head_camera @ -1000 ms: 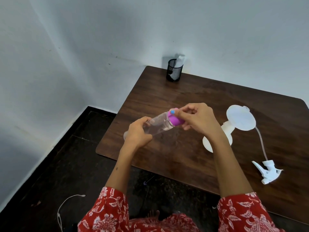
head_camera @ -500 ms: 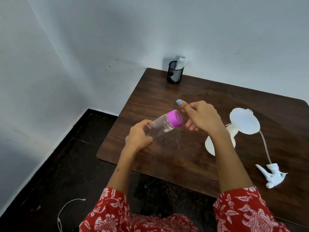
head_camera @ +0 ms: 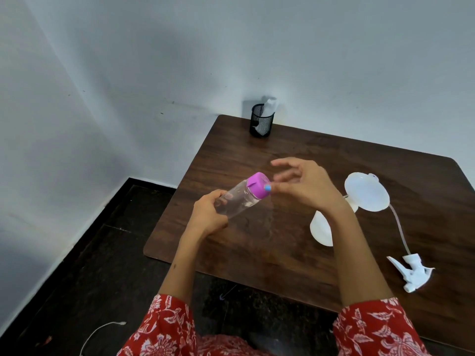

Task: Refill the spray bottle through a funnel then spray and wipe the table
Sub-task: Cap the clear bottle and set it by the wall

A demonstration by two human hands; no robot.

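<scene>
- Black mesh cup (head_camera: 261, 121) stands upright at the far left corner of the brown wooden surface (head_camera: 295, 247), close to the wall; something white pokes out of its top
- left hand (head_camera: 208, 217) holds a clear bottle (head_camera: 237, 201) in the air above the near left part of the surface; its fingers are curled round the lower body, clamped on it; the bottle tilts, base low to the left, top up to the right
- purple cap (head_camera: 258, 187) sits on the top end of the bottle
- right hand (head_camera: 305, 186) is at the cap; its thumb tip, with a blue nail, touches the cap's rim; the other fingers (head_camera: 285, 163) are spread apart and raised beyond the cap, blurred, clasping nothing
- white funnel (head_camera: 366, 191) stands in the neck of a white container (head_camera: 321, 229), behind the right forearm
- thin tube (head_camera: 399, 227) runs from beside the funnel down to a white spray head (head_camera: 413, 273), which lies on its side near the right front edge, well apart from the bottle
- red flowered sleeves (head_camera: 164, 327) show at the bottom; a white cable (head_camera: 100, 332) lies on the dark floor at lower left
</scene>
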